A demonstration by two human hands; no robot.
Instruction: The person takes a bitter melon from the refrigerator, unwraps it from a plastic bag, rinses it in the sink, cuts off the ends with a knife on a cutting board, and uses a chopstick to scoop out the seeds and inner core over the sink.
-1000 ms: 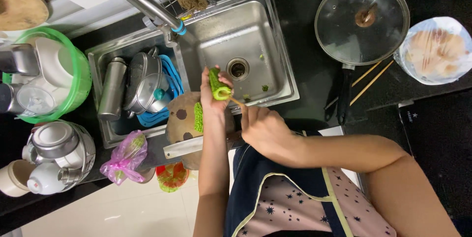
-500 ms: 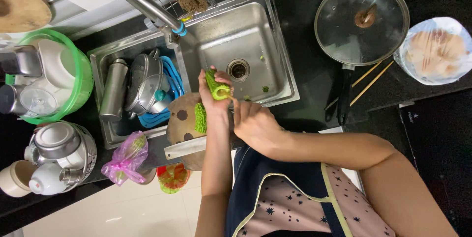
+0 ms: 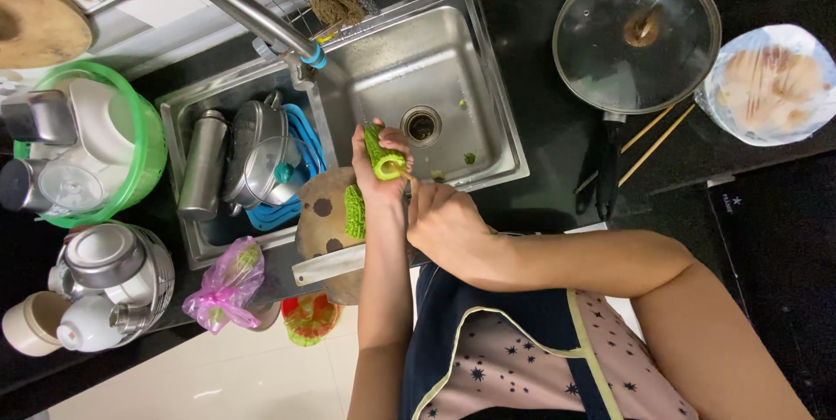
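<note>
By my left elbow a crumpled pink plastic bag [image 3: 225,285] lies on the counter edge, a red-and-green printed packet [image 3: 308,317] just beside it. Far right, a clear plastic-wrapped round plate [image 3: 770,82] sits on the black counter.

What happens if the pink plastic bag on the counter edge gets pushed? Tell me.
The pink plastic bag looks thin and crumpled, so it would probably deform rather than slide neatly. It seems lightly filled, with something green inside, so likely light for its size. It sits near the counter edge by the floor side, so a push could well tip it off.
</note>
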